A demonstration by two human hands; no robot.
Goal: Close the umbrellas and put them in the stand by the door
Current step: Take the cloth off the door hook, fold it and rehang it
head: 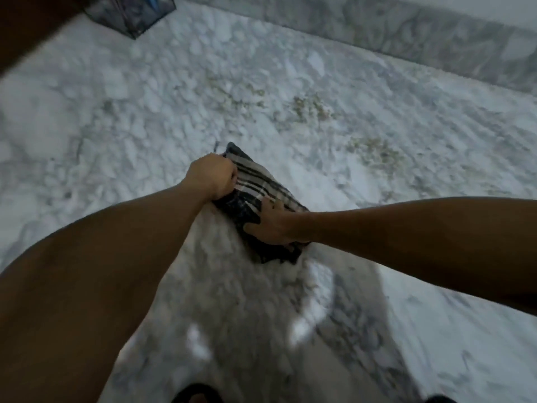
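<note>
A folded umbrella (255,187) with black, white and beige plaid fabric is held above the marble floor at the frame's centre. My left hand (213,175) grips its far upper end with curled fingers. My right hand (271,225) wraps around the lower part of the bundled fabric. A dark wire-mesh stand (130,13) sits on the floor at the top left, well away from both hands; something blue shows inside it. The view is motion-blurred.
White-grey marble floor (348,141) spreads all around. A grey marble skirting (406,39) runs along the far wall at the top right. A dark brown surface (29,24), perhaps a door, fills the top left corner. Dark footwear (197,394) shows at the bottom edge.
</note>
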